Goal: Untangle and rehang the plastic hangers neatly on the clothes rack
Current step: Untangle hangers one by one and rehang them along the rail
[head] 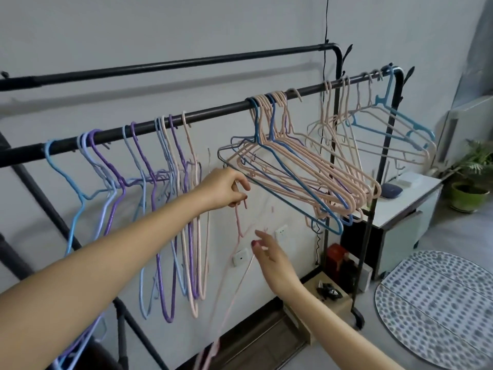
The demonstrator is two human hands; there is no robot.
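Near, bottom left: bunch of blue and lilac hangers (77,351) low by the left forearm, partly cut off by the frame edge. Right hand (269,259) reaches in from lower right, fingers spread and loose, holding nothing, just beside the thin body of a pink hanger (238,222). That hanger is blurred; its body runs down toward bottom centre. Left hand (226,189) is higher, fingers curled, pinching the pink hanger at its hook, below the rail and off it.

Behind the hands: clothes rack front rail (213,113), black, sloping up to the right. Left group on the rail: blue, lilac, purple and pink hangers (170,182), hanging steeply, bodies crossed and tangled. Middle-right group: peach and dark blue hangers (301,166) bunched tight, fanned out toward the right. Far right end of the rail: loose beige hangers and one light blue hanger (392,113).

Farther: second black rail (165,66) near the wall. Wall sockets (241,257) just behind the right hand. Right side: white cabinet (405,201), potted plant (469,182), patterned oval mat (437,305) on the floor. Cardboard box (330,297) with small items at the rack's base.
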